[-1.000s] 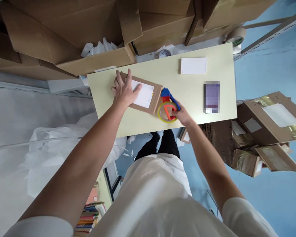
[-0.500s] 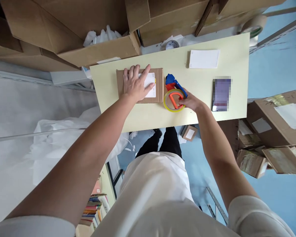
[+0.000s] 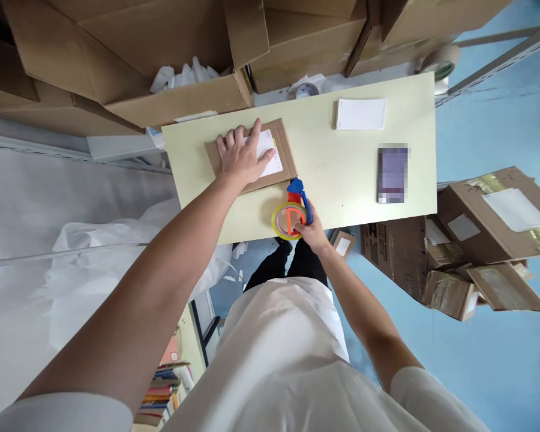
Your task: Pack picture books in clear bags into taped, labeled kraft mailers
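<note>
On the pale table [image 3: 342, 180] lies a brown cardboard box [image 3: 284, 141], turned at a slant. A white label [image 3: 270, 157] is on its top. My left hand [image 3: 240, 155] rests on the box and label, its fingers spread apart. Close to the table's front edge, my right hand [image 3: 314, 231] grips a tape dispenser [image 3: 306, 207] with a blue head, an orange-red frame and a roll of yellow-edged tape. The blue head is at the box's near right corner; whether it touches cannot be told.
A stack of white labels [image 3: 361, 114] and a phone [image 3: 392, 174] lie on the table's right side. Large open cartons [image 3: 180, 93] stand along the back edge, with tape rolls [image 3: 306, 90] near them. More cardboard boxes [image 3: 490, 216] are piled at the right.
The box has turned from square to slanted under my left hand. My right hand has brought the tape dispenser left and nearer to me, from beside the box to its near corner.
</note>
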`<state>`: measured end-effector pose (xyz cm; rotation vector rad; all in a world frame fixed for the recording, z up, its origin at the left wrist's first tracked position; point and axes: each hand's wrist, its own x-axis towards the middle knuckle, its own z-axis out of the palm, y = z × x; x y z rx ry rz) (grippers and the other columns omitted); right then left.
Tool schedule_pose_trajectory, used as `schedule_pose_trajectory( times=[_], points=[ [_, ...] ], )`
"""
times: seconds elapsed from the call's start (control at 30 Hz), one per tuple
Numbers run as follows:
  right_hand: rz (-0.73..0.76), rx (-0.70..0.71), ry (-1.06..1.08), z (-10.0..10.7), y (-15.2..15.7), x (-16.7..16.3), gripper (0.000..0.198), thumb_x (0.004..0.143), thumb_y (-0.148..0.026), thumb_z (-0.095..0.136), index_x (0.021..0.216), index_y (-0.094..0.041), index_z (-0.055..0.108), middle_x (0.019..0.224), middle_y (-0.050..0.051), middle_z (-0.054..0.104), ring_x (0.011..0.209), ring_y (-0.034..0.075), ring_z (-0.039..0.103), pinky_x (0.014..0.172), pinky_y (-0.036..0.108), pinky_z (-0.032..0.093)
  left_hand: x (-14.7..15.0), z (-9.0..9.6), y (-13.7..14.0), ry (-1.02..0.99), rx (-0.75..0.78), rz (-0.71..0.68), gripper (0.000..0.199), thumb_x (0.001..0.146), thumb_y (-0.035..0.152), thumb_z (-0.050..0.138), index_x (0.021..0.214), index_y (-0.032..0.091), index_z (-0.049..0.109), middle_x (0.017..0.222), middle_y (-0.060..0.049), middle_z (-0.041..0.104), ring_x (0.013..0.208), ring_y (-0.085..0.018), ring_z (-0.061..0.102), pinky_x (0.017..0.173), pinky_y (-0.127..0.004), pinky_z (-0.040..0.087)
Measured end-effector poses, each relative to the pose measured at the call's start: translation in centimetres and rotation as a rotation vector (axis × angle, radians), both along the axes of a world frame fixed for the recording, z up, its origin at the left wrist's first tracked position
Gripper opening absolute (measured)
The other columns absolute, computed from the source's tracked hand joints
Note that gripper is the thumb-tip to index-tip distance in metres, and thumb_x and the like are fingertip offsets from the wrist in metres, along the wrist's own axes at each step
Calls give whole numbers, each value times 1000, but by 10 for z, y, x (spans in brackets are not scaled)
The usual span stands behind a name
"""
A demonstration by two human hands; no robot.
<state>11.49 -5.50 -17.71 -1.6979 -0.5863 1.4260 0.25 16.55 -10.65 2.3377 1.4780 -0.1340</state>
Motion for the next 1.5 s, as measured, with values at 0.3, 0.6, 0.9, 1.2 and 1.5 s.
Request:
schedule_pose_trajectory(
  times=[0.3, 0.6, 0.9, 1.2, 1.5],
  points=[
    [294, 68, -68, 5, 129, 131, 81, 58, -15, 64, 136, -18, 42, 115, 8, 63, 107, 30, 57, 95, 52, 47, -3, 7, 3, 13, 9, -65, 85, 79, 63, 47, 150, 35, 11, 150, -7, 32, 143, -34, 12, 112, -56, 11],
    [397, 53, -15, 10, 122, 131, 81, 63, -12, 62, 139, -26, 41, 113, 3, 64, 105, 27, 59, 94, 48, 49, 17, 0, 16, 12, -68, -162, 79, 82, 61, 43, 150, 35, 13, 144, -6, 38, 138, -36, 20, 112, -52, 9],
    [366, -86, 47, 6, -22, 91, 95, 61, -12, 63, 146, -34, 28, 113, 1, 65, 106, 30, 62, 93, 51, 51, 17, -1, 16, 21, -34, -182, 78, 83, 62, 42, 150, 33, 13, 141, -10, 39, 134, -38, 24, 109, -53, 12],
    [83, -57, -4, 6, -35, 34, 85, 66, -21, 56, 145, -28, 25, 113, 5, 62, 100, 26, 61, 91, 46, 51, 3, 6, -7, 46, -28, 24, 84, 82, 65, 39, 151, 34, 3, 151, -11, 30, 140, -41, 14, 106, -61, 12],
    [130, -126, 88, 17, 10, 70, 67, 64, -23, 62, 128, -28, 41, 104, 3, 66, 90, 24, 62, 79, 42, 54, 14, 5, -28, -5, 40, -243, 67, 83, 64, 43, 142, 34, 34, 158, -5, 18, 146, -33, 5, 111, -61, 3]
  ],
)
